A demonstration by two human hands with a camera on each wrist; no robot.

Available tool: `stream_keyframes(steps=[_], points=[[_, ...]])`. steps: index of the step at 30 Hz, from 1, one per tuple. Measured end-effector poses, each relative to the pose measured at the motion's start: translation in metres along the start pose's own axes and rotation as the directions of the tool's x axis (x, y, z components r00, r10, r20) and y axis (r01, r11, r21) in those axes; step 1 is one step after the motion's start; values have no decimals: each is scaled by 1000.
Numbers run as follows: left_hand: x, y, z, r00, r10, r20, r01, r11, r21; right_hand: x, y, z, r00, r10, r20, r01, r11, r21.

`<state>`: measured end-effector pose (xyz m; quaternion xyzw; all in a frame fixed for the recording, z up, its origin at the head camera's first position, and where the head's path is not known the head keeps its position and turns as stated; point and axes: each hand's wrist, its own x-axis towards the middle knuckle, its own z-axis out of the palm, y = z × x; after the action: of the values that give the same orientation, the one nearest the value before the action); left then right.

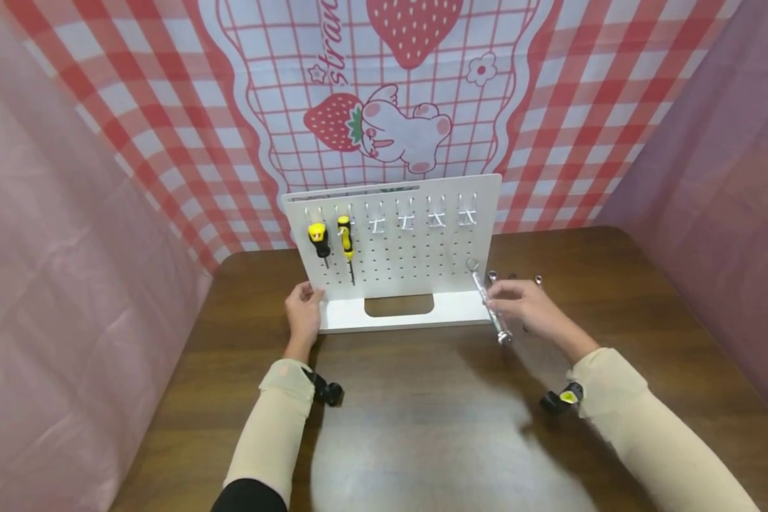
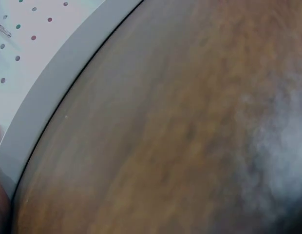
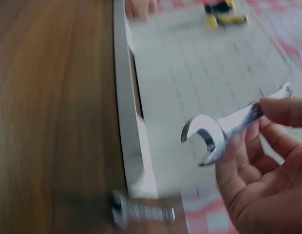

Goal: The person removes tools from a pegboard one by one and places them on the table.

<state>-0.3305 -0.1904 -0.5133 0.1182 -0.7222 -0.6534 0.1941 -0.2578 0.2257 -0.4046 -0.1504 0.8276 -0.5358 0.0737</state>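
Observation:
A white pegboard stand (image 1: pixel 397 267) stands upright on the table. My left hand (image 1: pixel 304 313) grips its lower left edge, thumb at the front; in the left wrist view only a sliver of that hand shows. My right hand (image 1: pixel 523 307) pinches a silver combination wrench (image 1: pixel 496 321) between thumb and fingers, in front of the board's lower right corner. Seen from the right wrist, the wrench's open end (image 3: pixel 209 136) points toward the camera side and its ring end lies beyond the fingertips. Two yellow-and-black screwdrivers, a stubby one (image 1: pixel 319 240) and a longer one (image 1: pixel 345 238), hang at the board's upper left.
Several bare white hooks (image 1: pixel 406 219) run along the board's top right. More wrenches (image 3: pixel 143 213) lie on the wooden table (image 1: pixel 409 419) beside the stand's right end, partly hidden behind my right hand. A red checked cloth (image 1: pixel 553 142) hangs behind, with pink curtains at both sides.

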Motion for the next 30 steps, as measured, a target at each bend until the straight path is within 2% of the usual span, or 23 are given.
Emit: stream_keyframes(steps=[2, 5, 8, 10, 12, 16, 19, 21, 25, 30], points=[[0, -1, 0, 1000, 1, 2, -1, 1000, 8, -5, 9, -22, 997, 63, -54, -64, 998, -24], [1, -2, 0, 1000, 8, 1, -8, 1000, 28, -9, 22, -53, 980, 137, -145, -155, 980, -122], [2, -1, 0, 1000, 13, -2, -13, 999, 48, -12, 40, -79, 959, 183, -217, -238, 935, -262], [3, 0, 0, 1000, 9, 0, -9, 998, 58, -14, 54, -91, 945, 223, -240, -288, 915, -283], [3, 1, 1, 1000, 10, -1, -9, 997, 78, -17, 70, -100, 932, 261, -250, -324, 910, -258], [6, 0, 3, 1000, 27, -11, -26, 992, 123, -16, 96, -107, 904, 333, -270, -379, 914, -142], [7, 0, 3, 998, 48, -28, -43, 990, 136, -13, 106, -107, 887, 349, -304, -405, 902, -147], [7, 1, 3, 998, 55, -36, -50, 989, 141, -11, 108, -106, 876, 355, -328, -426, 887, -179], [4, 4, 3, 999, 37, -23, -34, 991, 127, -12, 107, -106, 861, 345, -373, -465, 832, -302], [1, 4, 4, 1000, 12, -15, -10, 994, 110, -14, 102, -108, 873, 298, -387, -460, 768, -446]])
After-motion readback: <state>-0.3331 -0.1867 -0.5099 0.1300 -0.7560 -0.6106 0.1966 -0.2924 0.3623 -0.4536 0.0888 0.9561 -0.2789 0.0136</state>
